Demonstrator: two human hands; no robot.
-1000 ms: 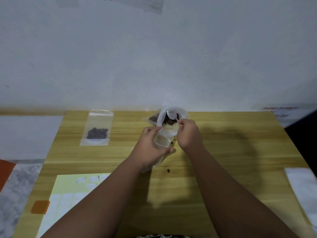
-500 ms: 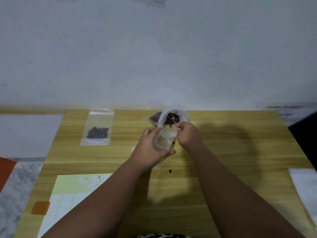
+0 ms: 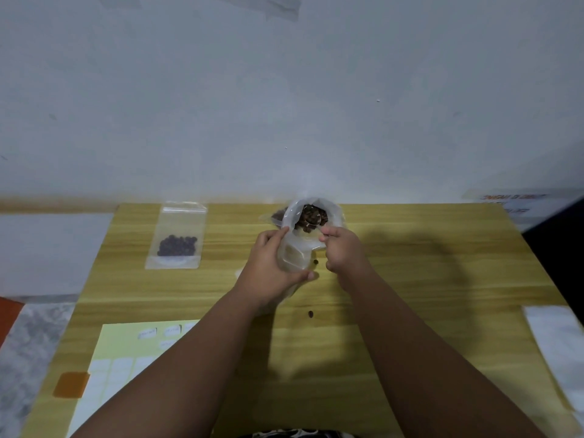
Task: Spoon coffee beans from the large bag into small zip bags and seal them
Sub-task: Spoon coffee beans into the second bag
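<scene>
Filled zip bag [image 3: 176, 238] lay far-left on desk [image 3: 410, 279] | left hand [image 3: 271, 267] gripped second bag [image 3: 297, 256] | right hand [image 3: 344, 251] pinched spoon [image 3: 312, 221] | filling, sealing remained

open clear bag [image 3: 297, 256] upright, beans [image 3: 306, 218] at mouth

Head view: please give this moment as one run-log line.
step: scooping | left hand: holds small zip bag | right hand: holds spoon in large bag | table: filled zip bag, loose bean
</scene>
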